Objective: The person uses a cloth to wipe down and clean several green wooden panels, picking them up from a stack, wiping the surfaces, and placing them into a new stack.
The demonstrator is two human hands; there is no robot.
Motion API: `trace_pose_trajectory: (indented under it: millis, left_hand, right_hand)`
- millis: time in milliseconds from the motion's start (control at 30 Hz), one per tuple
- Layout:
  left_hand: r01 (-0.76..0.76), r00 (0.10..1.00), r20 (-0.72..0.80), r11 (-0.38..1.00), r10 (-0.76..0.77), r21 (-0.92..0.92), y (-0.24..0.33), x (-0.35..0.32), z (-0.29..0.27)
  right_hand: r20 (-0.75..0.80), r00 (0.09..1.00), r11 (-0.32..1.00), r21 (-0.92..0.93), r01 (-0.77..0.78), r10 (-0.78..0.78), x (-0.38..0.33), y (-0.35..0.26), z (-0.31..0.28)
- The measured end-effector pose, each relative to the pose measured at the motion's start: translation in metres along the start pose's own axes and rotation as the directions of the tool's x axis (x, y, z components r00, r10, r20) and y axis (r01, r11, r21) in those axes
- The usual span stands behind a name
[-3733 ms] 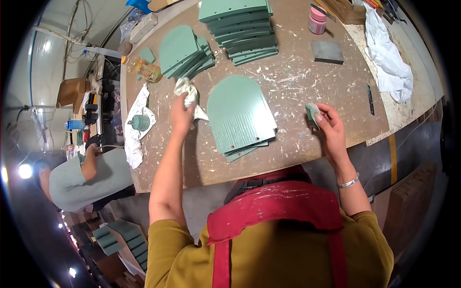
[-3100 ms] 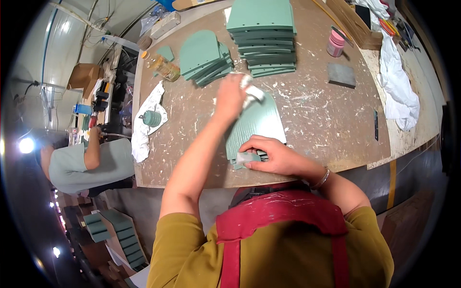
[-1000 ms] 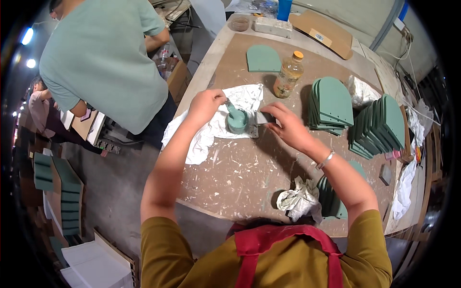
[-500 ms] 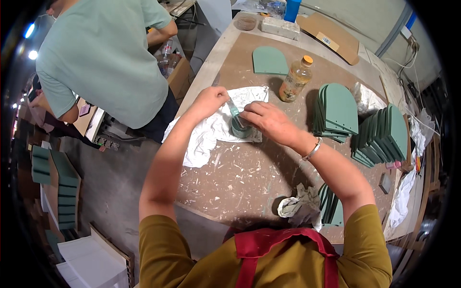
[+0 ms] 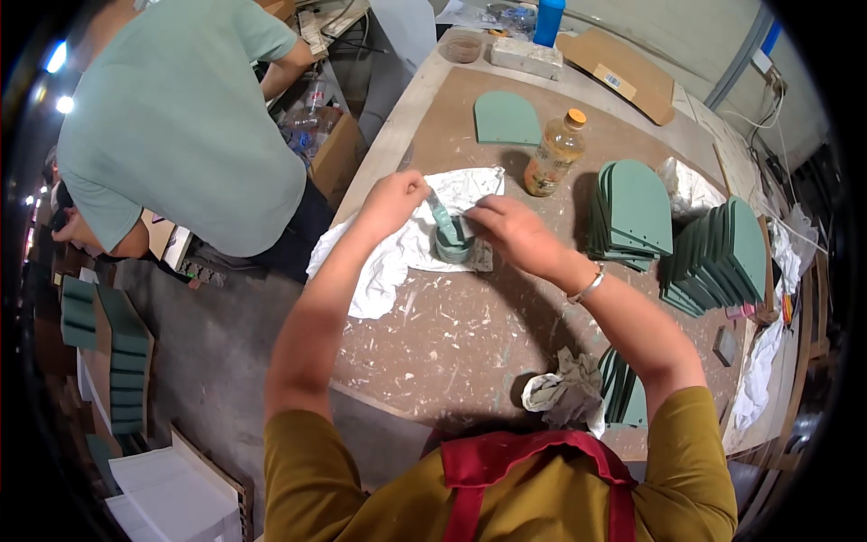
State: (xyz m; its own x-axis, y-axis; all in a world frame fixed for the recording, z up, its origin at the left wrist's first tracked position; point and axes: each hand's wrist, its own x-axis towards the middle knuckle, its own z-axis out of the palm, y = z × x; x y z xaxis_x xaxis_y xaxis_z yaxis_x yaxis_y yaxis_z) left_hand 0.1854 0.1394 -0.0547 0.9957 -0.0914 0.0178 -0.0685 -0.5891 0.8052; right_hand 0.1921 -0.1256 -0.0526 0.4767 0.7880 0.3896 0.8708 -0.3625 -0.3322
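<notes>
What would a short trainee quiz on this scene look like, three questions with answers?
1. What colour is the bottle's cap?
2. True or false: the jar stands on the white cloth.
3. Which hand holds the long green tool?
A) left
B) right

Key:
1. Orange.
2. True.
3. A: the left hand.

Jar (image 5: 453,249): on white cloth (image 5: 372,278), near the table's (image 5: 433,334) left edge
Left hand (image 5: 395,202): pinches green-smeared spatula (image 5: 441,217) at jar's mouth
Right hand (image 5: 519,233): holds pale flat piece (image 5: 471,228) beside spatula
Crumpled rag (image 5: 569,393): near edge
</notes>
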Motion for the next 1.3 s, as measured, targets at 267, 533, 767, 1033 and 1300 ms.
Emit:
trace_pose_trajectory:
  millis: [267,533,767,1033,1300]
  left_hand:
    - [-0.07,0.985,-0.152,0.993,0.084,0.095,0.04,-0.057,0.016]
    - [-0.219,0.93,-0.267,0.964,0.254,0.153,0.046,-0.068,0.028]
    - [-0.313,0.858,-0.323,0.905,0.399,0.287,0.043,-0.065,0.041]
    - [-0.311,0.871,-0.302,0.91,0.388,0.273,0.047,-0.069,0.044]
    - [-0.287,0.86,-0.325,0.899,0.394,0.332,0.042,-0.071,0.042]
  right_hand:
    - [0.487,0.671,0.172,0.723,-0.669,0.559,-0.005,-0.002,0.0]
    - [0.473,0.646,0.095,0.759,-0.644,0.598,0.002,-0.002,0.011]
    - [0.436,0.678,0.279,0.678,-0.68,0.592,0.003,-0.011,0.015]
    - [0.375,0.663,0.298,0.675,-0.674,0.648,0.004,-0.007,0.013]
    - [0.475,0.624,0.101,0.741,-0.664,0.621,-0.005,-0.003,0.012]
